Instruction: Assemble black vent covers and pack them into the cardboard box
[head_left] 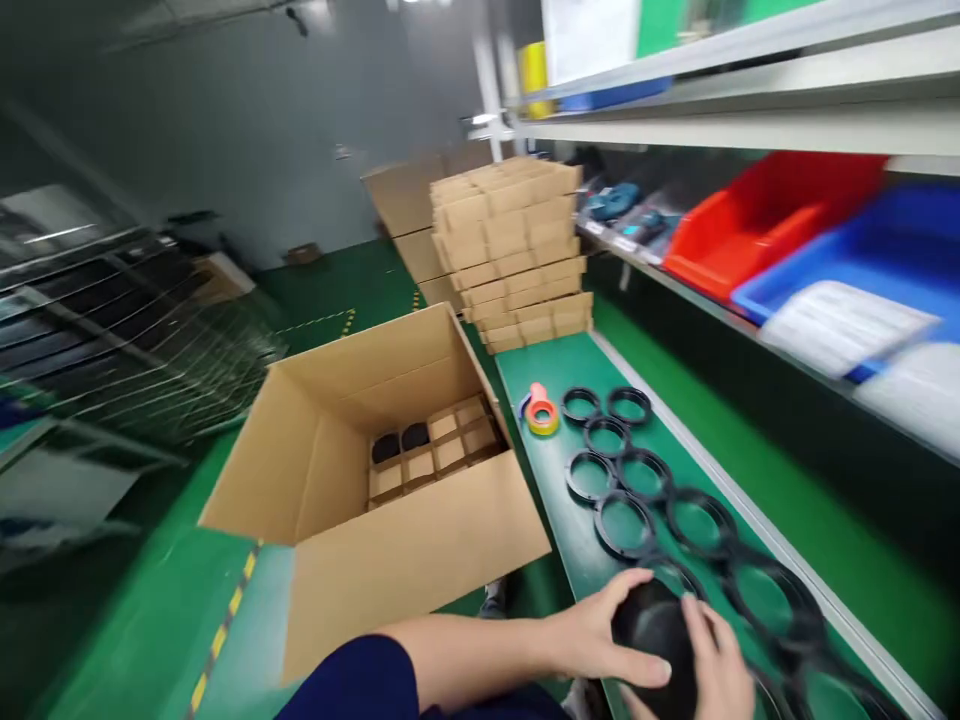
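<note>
Both my hands are wrapped round a black rounded part [654, 632] with a smooth, domed surface, low at the right of the head view. My left hand [600, 630] grips its left side, thumb across the front. On the other side, my right hand [716, 660] has its fingers curled over the edge. Underneath and beyond lie several black rings [624, 524] on the green bench top [541, 462]. To the left, an open cardboard box [420, 555] contains a cardboard divider grid [450, 452], with black round pieces [415, 436] in two of its cells.
Rolls of coloured tape [541, 412] lie near the bench's left edge. Stacked cardboard dividers [517, 250] stand at its far end. A red bin [772, 215] and a blue bin [862, 250] sit on the right shelf. A wire rack [150, 340] is at the left.
</note>
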